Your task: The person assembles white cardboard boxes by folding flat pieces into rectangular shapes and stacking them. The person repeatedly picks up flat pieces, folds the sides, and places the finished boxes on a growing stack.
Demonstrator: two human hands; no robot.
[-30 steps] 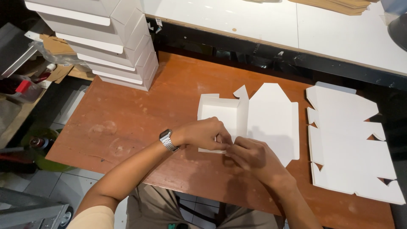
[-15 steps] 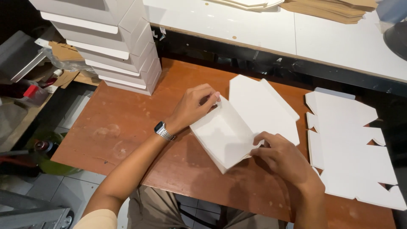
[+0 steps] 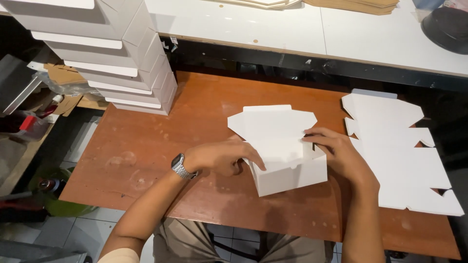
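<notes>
At the middle of the reddish-brown wooden table [image 3: 146, 146], seen from the head camera, a half-folded white cardboard box [image 3: 287, 168] is sitting with its lid flap [image 3: 273, 122] lying open and flat toward the far edge. Left hand [image 3: 222, 157] is resting against the box's left wall, fingers loosely curled and pressing on the card, not closed around anything; a metal wristwatch [image 3: 179, 167] is showing on that wrist. Right hand [image 3: 336, 151] is lying over the box's right upper edge, fingers spread fairly wide and flat, fingertips [image 3: 308, 138] touching the rim where the flap is hinging. Both hands are touching the box; neither is lifting it off the table. Just right of the right hand, a stack of flat unfolded white box blanks [image 3: 399, 156] is lying on the table, notched edges facing right. At the far left corner, a tall stack of finished white boxes [image 3: 117, 58] is standing, leaning slightly. Beyond the table, a white worktop [image 3: 292, 24] is running across, with a dark round object [image 3: 448, 27] sitting at its right end.
</notes>
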